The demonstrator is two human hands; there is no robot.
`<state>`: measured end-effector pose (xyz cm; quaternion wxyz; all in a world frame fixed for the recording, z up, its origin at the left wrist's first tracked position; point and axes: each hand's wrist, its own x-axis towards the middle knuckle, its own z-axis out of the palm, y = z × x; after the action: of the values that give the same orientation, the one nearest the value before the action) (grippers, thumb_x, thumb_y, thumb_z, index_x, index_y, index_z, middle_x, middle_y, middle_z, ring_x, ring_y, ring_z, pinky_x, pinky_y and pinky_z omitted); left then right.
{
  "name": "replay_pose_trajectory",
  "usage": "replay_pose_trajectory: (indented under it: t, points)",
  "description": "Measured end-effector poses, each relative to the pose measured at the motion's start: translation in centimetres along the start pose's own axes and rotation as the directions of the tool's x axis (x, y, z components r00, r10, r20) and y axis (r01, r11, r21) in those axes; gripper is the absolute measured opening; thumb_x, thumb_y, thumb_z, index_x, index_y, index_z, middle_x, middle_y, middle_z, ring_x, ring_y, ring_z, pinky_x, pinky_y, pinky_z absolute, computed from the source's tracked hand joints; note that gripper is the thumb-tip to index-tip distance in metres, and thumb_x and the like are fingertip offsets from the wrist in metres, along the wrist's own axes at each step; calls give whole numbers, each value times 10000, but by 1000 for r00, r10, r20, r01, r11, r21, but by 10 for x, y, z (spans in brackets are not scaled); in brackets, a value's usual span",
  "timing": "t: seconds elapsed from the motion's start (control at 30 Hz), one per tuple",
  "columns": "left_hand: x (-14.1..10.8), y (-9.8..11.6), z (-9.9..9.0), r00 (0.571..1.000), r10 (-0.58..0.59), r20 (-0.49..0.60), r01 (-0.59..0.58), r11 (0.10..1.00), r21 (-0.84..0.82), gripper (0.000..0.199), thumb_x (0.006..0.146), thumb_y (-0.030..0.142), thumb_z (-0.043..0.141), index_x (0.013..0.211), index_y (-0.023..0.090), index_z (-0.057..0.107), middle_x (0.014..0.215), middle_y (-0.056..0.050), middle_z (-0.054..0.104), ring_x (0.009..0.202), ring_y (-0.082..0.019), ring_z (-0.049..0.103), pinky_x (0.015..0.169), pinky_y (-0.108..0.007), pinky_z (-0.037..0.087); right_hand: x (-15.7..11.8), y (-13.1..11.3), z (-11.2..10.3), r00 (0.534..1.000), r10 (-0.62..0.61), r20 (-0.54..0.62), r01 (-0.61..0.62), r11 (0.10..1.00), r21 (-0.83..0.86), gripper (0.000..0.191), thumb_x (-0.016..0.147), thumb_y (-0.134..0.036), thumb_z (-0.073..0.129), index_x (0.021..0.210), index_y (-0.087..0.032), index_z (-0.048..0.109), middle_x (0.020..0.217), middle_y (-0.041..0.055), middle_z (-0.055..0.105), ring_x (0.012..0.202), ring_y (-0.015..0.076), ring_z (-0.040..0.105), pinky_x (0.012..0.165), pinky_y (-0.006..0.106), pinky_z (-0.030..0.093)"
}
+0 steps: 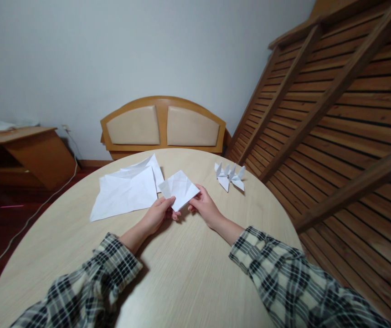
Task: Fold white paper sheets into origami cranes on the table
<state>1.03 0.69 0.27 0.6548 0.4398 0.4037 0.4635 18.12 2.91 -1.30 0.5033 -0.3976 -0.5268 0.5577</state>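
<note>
A small folded paper square (181, 187), white and creased, is held a little above the table with one corner pointing away from me. My left hand (159, 213) pinches its lower left edge, thumb on top and fingers beneath. At its right corner, my right hand (205, 206) is closed on the paper between thumb and fingers. White paper sheets (127, 189) lie overlapping on the table, just left of my left hand. Beyond my right hand stand folded white paper cranes (229, 175), close together.
The round, light wooden table (188, 273) fills the foreground. Behind it is a wooden headboard (163, 123) with beige panels. A slatted wooden frame (335, 118) leans along the right side. On the left are a low wooden desk (41, 155) and a white cable (28, 222).
</note>
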Motion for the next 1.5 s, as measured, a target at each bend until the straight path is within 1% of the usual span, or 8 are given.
replay_pose_trajectory:
  t: [0.13,0.33,0.5,0.93,1.17,1.3,1.4,1.5]
  points:
    - [-1,1,0,1000,-3,13,3,1000,13,207,825,310,617,762,114,617,576,-66,672,456,-108,574,483,-217,468,5,8,-8,992,-105,-73,95,987,-131,740,719,-160,608,1372,-287,282,1139,62,542,672,92,596,592,240,511]
    - [-2,2,1,999,-6,35,5,999,35,260,822,338,624,699,109,618,494,-70,637,459,-136,584,510,-251,485,3,3,-20,897,-439,55,397,743,-539,570,762,-80,536,1294,-282,497,1217,88,487,1025,189,552,863,344,500]
    - [-4,3,3,996,-7,83,2,998,64,282,810,352,637,705,91,636,565,-102,678,441,-113,553,522,-248,487,2,-5,-23,836,-520,175,504,602,-620,552,769,-33,501,1259,-280,558,1249,83,469,1184,205,484,1035,406,409]
    - [-10,6,2,978,-7,207,-34,980,194,321,846,326,608,643,89,681,605,-135,673,561,-158,604,623,-261,483,1,-6,-22,828,-509,233,543,630,-555,579,795,-9,461,1289,-297,553,1284,81,502,1251,194,455,1101,433,337]
    - [-11,8,4,994,29,103,-40,993,109,53,752,164,689,750,120,660,699,-67,642,602,-128,546,580,-237,435,2,-7,-24,824,-532,195,542,642,-542,540,768,14,471,1189,-282,637,1181,71,555,1153,189,520,1048,422,389]
    - [-7,10,2,995,43,87,-37,997,-65,422,722,143,691,1135,149,604,983,-94,660,822,-173,605,736,-274,487,2,-8,-25,817,-547,186,549,635,-544,529,742,40,460,1115,-266,676,1131,67,591,1105,183,552,1008,413,422]
    - [-4,14,-3,998,65,4,-65,992,-106,695,715,136,681,1355,257,437,1026,-58,650,793,-154,609,689,-253,489,4,-6,-25,809,-556,189,558,629,-541,521,729,56,451,1071,-251,695,1117,73,606,1086,183,565,987,411,436]
    - [-1,15,-9,996,82,-46,-86,990,-108,659,706,125,669,1327,242,481,994,-49,659,744,-135,601,631,-219,467,4,-4,-25,819,-541,191,546,635,-546,523,720,64,453,1050,-255,703,1105,68,616,1076,184,569,977,412,439]
